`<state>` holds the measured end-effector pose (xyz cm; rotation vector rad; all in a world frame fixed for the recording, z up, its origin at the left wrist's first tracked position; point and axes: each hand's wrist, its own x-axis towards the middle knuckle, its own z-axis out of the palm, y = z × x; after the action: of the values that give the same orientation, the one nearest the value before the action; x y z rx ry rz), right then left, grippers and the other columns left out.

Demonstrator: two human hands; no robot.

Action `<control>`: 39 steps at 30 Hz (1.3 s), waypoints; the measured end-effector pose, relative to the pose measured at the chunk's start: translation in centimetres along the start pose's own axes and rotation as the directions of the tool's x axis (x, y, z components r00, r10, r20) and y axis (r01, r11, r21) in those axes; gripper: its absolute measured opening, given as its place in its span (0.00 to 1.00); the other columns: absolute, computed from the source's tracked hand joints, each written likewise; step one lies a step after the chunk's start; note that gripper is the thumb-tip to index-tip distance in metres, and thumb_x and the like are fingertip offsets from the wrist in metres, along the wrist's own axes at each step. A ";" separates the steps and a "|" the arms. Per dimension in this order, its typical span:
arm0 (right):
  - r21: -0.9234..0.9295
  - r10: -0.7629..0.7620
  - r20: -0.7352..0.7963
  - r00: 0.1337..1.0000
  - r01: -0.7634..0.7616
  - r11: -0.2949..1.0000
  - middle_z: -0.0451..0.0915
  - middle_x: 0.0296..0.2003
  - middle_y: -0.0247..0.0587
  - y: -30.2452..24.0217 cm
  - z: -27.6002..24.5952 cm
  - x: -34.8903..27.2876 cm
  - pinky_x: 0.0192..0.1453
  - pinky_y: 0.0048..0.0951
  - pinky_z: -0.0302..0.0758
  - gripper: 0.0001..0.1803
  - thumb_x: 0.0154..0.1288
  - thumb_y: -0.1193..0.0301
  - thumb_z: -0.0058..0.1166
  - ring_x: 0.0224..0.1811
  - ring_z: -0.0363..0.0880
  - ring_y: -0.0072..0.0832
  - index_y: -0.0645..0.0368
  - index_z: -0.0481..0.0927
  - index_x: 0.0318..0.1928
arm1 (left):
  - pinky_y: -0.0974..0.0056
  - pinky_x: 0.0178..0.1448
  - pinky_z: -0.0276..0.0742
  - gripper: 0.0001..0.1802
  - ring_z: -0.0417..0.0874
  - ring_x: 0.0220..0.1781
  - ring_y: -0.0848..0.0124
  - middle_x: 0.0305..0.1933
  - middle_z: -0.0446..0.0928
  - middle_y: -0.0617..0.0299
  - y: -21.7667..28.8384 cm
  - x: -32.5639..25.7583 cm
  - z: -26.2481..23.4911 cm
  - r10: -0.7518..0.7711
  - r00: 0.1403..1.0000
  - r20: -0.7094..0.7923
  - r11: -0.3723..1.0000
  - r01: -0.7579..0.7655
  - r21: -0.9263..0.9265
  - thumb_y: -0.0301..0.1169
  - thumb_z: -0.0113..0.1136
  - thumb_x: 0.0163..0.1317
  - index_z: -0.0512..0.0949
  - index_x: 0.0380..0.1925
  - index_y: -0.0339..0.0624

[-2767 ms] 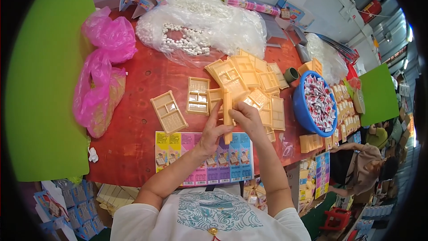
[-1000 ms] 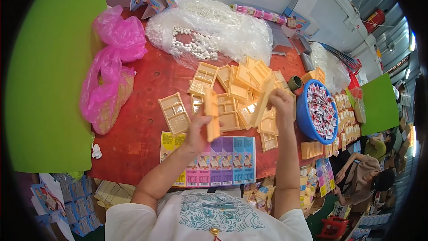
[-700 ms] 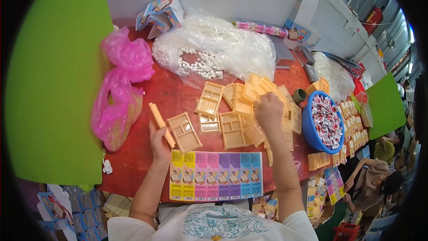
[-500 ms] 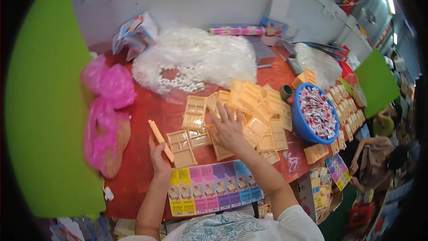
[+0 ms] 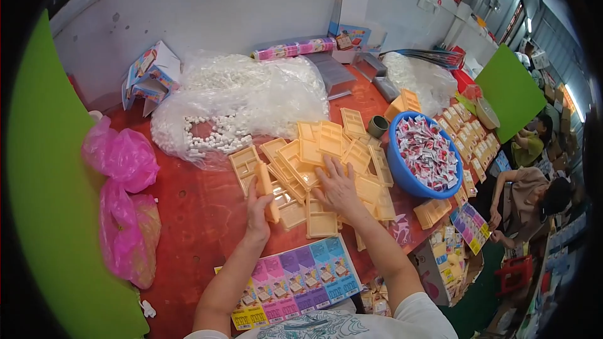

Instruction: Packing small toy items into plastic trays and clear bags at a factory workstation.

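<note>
A: Red bench [image 5: 188, 213] is carrying a loose, overlapping heap of yellow trays [image 5: 326, 150] at centre, with the blue basin of sachets [image 5: 427, 157] just right of it and the clear bag of white pieces [image 5: 245, 107] on the far side.

B: Risk?

A: Right hand [image 5: 336, 185] is pressing flat on the heap, fingers spread, gripping nothing. The trays are lying slanted on one another, so a push could be sliding some toward the near edge or against the basin.

B: Left?

A: Left hand [image 5: 257, 204] is closing its grip on a narrow stack of trays [image 5: 266, 191], held upright at the heap's left; a loose grip could be fanning it apart.

B: Against half a second ago?

A: The stack is sitting nearer the heap now; the right hand is staying on the pile.
</note>
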<state>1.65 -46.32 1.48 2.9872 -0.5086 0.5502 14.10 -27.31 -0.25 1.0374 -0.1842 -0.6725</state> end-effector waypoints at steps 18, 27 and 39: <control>0.171 -0.165 -0.092 0.982 0.179 0.969 0.61 0.66 0.53 -9.1 -2.2 4.8 0.70 0.56 0.48 0.26 0.56 0.58 0.58 0.68 0.59 0.45 0.56 0.74 0.53 | 0.57 0.47 0.79 0.33 0.79 0.46 0.64 0.49 0.73 0.57 5.4 -3.6 -7.6 0.097 0.991 -0.094 0.981 -0.111 -0.158 0.33 0.52 0.54 0.60 0.64 0.49; 0.250 -0.389 0.104 0.915 0.354 0.901 0.64 0.63 0.49 -11.5 3.8 5.3 0.66 0.56 0.55 0.23 0.59 0.61 0.57 0.68 0.60 0.43 0.56 0.75 0.53 | 0.52 0.50 0.79 0.37 0.78 0.51 0.57 0.51 0.72 0.53 5.9 -4.8 -10.5 -0.010 1.000 0.001 0.946 0.010 -0.324 0.30 0.54 0.51 0.58 0.65 0.49; 0.908 -0.190 0.411 0.892 -0.419 -0.001 0.71 0.23 0.26 -18.7 0.1 4.6 0.30 0.20 0.65 0.07 0.62 0.70 0.56 0.26 0.68 0.15 0.61 0.76 0.30 | 0.66 0.63 0.65 0.44 0.69 0.59 0.70 0.58 0.67 0.60 6.3 -6.7 -8.0 -0.032 0.995 0.090 0.985 0.046 -0.166 0.25 0.51 0.54 0.46 0.72 0.48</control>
<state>11.88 -30.13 2.98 4.6929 -0.5036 0.1918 15.09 -15.37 1.99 0.8526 -0.1801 -0.7563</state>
